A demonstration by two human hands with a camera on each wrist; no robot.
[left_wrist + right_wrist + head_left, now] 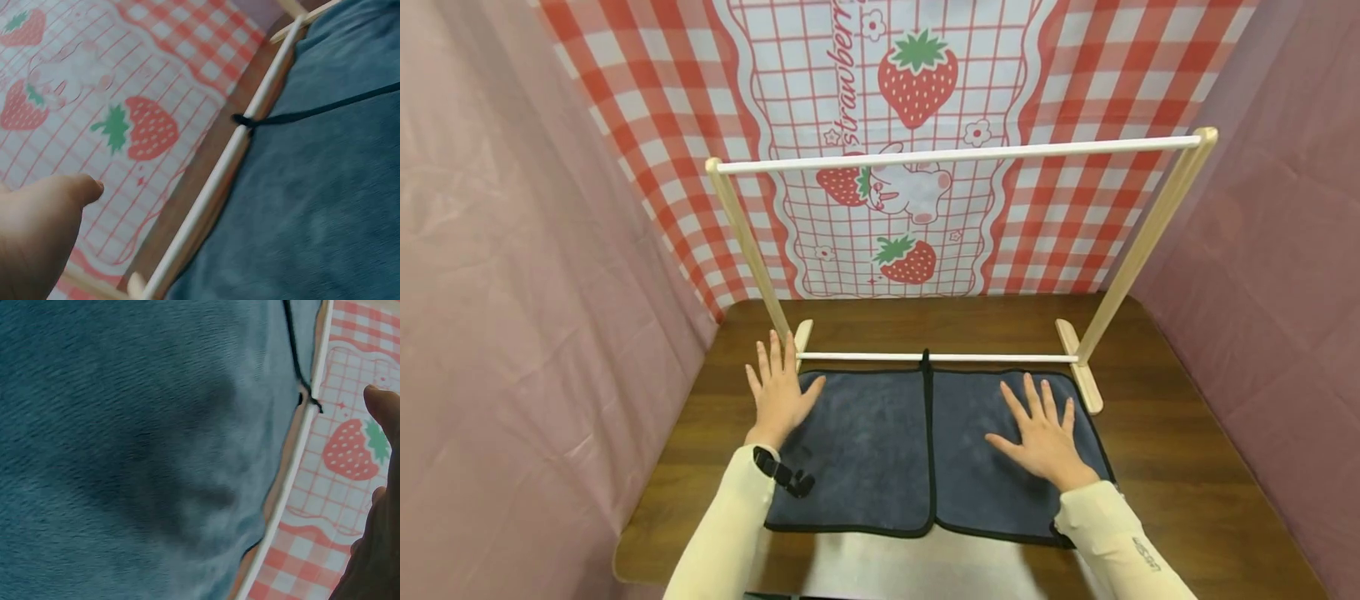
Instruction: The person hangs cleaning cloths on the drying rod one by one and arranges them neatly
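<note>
A dark grey-blue towel [865, 454] with black edging lies spread out on the wooden table, and a black strip [930, 442] runs down its middle. The strip's far end, a small black loop [244, 120], overlaps the low white bar of the rack. My left hand [781, 402] is over the towel's far left corner, fingers spread and holding nothing. Over the right half, my right hand [1043, 440] also has its fingers spread, with nothing in its grasp. Each wrist view shows part of a hand beside the low bar [300, 444].
A wooden rack with a white top bar [955, 156] stands at the back of the table [1180, 467]; its right foot [1081, 371] lies beside the towel. A red-checked strawberry cloth [880, 250] hangs behind. Pink curtains [535, 292] flank both sides.
</note>
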